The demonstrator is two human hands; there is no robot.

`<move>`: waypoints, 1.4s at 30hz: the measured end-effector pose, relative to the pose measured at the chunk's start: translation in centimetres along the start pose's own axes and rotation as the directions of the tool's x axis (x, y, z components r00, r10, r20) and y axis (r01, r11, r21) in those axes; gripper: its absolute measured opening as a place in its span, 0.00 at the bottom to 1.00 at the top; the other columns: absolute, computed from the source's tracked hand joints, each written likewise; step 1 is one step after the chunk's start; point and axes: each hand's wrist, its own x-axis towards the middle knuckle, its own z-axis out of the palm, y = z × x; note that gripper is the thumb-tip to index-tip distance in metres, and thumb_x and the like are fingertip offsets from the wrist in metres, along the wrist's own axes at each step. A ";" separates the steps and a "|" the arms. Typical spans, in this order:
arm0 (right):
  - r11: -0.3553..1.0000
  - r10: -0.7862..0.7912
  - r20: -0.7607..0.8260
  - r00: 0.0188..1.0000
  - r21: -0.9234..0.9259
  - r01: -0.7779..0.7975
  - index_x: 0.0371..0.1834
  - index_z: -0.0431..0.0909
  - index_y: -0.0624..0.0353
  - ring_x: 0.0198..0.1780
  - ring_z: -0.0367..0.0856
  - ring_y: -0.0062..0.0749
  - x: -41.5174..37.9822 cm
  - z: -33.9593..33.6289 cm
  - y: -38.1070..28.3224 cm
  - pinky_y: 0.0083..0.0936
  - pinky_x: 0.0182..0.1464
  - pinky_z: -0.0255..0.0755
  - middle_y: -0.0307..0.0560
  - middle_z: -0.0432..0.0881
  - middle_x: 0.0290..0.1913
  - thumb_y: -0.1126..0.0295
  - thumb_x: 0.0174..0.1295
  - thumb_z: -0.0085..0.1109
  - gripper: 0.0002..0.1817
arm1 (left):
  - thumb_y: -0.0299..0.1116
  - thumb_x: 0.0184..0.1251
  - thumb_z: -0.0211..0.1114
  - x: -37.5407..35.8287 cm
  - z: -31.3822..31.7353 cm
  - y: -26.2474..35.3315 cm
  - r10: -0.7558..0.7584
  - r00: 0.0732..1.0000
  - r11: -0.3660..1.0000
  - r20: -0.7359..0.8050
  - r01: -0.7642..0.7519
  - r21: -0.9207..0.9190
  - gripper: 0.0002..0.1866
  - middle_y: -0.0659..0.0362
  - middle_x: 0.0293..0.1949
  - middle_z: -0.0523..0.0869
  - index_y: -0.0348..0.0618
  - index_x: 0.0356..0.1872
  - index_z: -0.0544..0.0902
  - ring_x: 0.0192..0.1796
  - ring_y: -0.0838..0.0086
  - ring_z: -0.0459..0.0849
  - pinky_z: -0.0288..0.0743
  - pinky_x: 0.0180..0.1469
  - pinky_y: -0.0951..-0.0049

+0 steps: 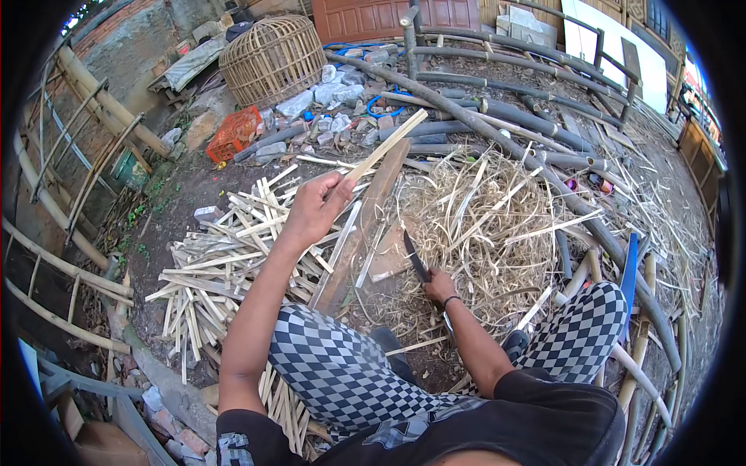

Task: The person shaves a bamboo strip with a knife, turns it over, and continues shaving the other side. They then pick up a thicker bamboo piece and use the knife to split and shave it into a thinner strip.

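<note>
My left hand (315, 203) is closed around the lower end of a pale bamboo strip (391, 141), which points up and away to the right. My right hand (440, 286) grips the handle of a knife (413, 255), its dark blade pointing forward and slightly left. The blade is apart from the strip. Under the strip lies a long wooden plank (371, 203). A pile of split bamboo strips (225, 256) lies left of the plank, and a heap of curly bamboo shavings (489, 225) spreads beyond my right hand.
Bamboo poles (497, 128) lie across the ground at the back right. A woven bamboo cage (272, 58), an orange crate (235, 133) and rubble (330, 93) stand farther off. A bamboo frame (70, 272) is at the left, and a blue object (630, 272) is near my right knee.
</note>
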 end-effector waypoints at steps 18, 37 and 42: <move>0.596 -0.557 -0.341 0.757 0.471 0.650 0.54 0.70 0.58 0.18 0.77 0.21 -5.8 -35.9 -29.4 0.21 0.19 0.69 0.40 0.80 0.21 0.61 0.79 0.52 0.12 | 0.52 0.84 0.49 1.4 -6.7 3.0 -0.284 0.953 0.837 0.107 0.301 -0.457 0.21 0.73 0.18 0.61 0.47 0.36 0.76 0.17 0.89 0.55 0.52 0.18 0.84; 0.894 -0.317 -0.373 0.872 0.188 0.406 0.41 0.83 0.64 0.25 0.80 0.42 -5.5 -35.7 -16.3 0.40 0.34 0.73 0.55 0.81 0.23 0.51 0.77 0.53 0.23 | 0.52 0.86 0.42 -0.3 8.7 10.9 -0.447 0.678 0.477 0.584 0.733 -0.486 0.22 0.72 0.20 0.62 0.46 0.41 0.76 0.15 0.90 0.55 0.48 0.14 0.86; 0.892 -0.310 -0.381 0.871 0.200 0.405 0.39 0.83 0.65 0.23 0.78 0.43 -5.6 -35.9 -16.5 0.41 0.32 0.72 0.56 0.79 0.21 0.53 0.78 0.51 0.23 | 0.54 0.86 0.42 0.4 9.4 10.3 -0.458 0.701 0.580 0.546 0.702 -0.414 0.23 0.72 0.20 0.63 0.49 0.34 0.70 0.17 0.89 0.55 0.49 0.16 0.83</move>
